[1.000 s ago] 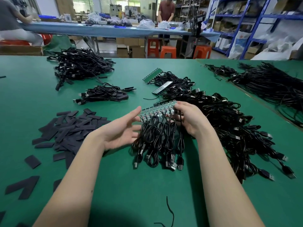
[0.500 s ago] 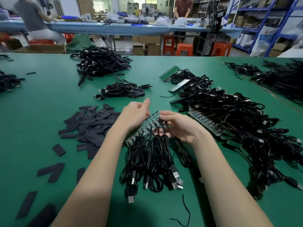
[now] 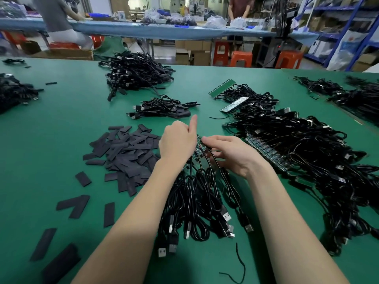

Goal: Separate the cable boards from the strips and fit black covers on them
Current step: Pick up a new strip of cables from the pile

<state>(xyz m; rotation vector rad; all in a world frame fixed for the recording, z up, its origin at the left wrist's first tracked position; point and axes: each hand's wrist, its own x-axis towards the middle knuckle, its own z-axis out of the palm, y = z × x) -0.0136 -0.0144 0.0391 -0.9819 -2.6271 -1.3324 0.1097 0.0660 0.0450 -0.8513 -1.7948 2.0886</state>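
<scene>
Since 0.5 s ago the strip (image 3: 198, 147) has tipped steeper betw. both hands at table centre, its cables (image 3: 196, 199) trailing near. Left hand (image 3: 178, 143) grips its left side, fingers curled (index sticking out straight), and right hand (image 3: 229, 153) pinches its far end w/ curled fingertips. Black covers (image 3: 127, 154) lie piled left, more cabled strips (image 3: 287, 148) right, on the green table (image 3: 61, 124).

Covers (image 3: 127, 152) lie left of hands (image 3: 203, 150), strips (image 3: 297, 144) right.

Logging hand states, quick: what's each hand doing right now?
Left hand: grips the board strip, index finger straight.
Right hand: pinches the same strip.
</scene>
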